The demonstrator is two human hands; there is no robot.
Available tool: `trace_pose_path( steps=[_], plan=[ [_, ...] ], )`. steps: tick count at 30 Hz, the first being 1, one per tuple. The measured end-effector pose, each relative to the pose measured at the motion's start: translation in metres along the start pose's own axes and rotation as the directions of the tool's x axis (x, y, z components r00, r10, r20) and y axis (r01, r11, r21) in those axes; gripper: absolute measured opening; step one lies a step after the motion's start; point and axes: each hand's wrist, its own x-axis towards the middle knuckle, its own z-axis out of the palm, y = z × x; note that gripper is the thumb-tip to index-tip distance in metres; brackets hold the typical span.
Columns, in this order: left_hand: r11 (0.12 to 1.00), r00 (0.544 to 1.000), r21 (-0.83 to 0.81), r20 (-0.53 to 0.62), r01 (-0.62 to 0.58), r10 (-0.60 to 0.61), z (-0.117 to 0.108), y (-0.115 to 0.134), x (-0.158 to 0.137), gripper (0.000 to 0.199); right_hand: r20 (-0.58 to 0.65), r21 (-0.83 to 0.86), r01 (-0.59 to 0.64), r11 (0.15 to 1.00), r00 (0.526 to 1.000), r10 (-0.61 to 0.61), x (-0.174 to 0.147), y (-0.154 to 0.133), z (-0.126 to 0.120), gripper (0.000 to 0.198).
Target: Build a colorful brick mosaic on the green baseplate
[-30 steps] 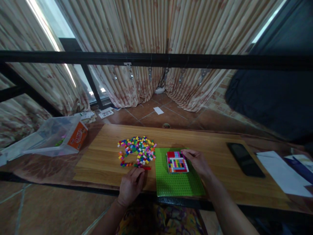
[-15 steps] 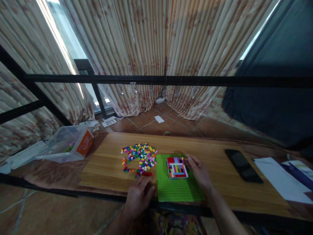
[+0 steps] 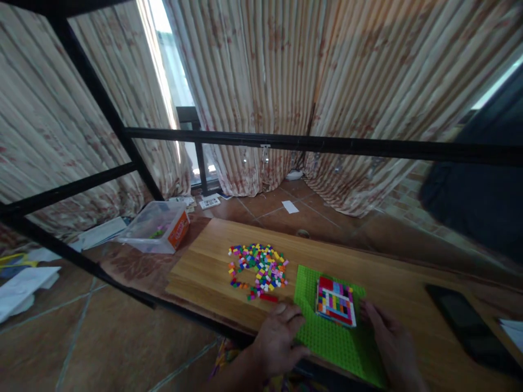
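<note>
A green studded baseplate (image 3: 327,340) lies on the wooden board. On it sits a block of small multicoloured toy bricks (image 3: 335,301), with red, white, yellow and blue on top. My left hand (image 3: 280,337) rests at the plate's left edge, thumb and fingers apart, nothing visible in it. Beside the plate's right edge is my right hand (image 3: 388,332), slightly blurred, its fingers stretched toward the brick block; I cannot tell whether they touch the plate. A long red brick (image 3: 268,298) lies just beyond my left hand, close to a pile of loose bricks (image 3: 265,267).
A clear plastic box (image 3: 151,228) with an orange label and a few pieces inside stands at the left. A black phone (image 3: 469,321) lies on the wooden board (image 3: 200,261) at the right. A dark metal bar (image 3: 286,142) crosses beyond the board, in front of curtains.
The view has turned left, so everything appears further right and tilted. My left hand has come to the plate's left edge; my right hand has dropped lower along its right side.
</note>
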Motion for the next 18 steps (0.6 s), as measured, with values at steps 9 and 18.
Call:
trace_pose_path(
  steps=[9, 18],
  plan=[
    [0.999, 0.986, -0.002, -0.161, 0.039, -0.039, -0.012, -0.008, -0.023, 0.039, 0.168, -0.092, 0.433, 0.897, 0.895, -0.414, -0.036, -0.093, 0.070, 0.041],
    [0.827, 0.726, 0.185, -0.602, 0.531, -0.331, -0.107, -0.140, -0.018, 0.044, 0.423, -0.259, 0.665, 0.701, 0.730, -0.537, 0.011, -0.125, 0.202, 0.052]
  ],
)
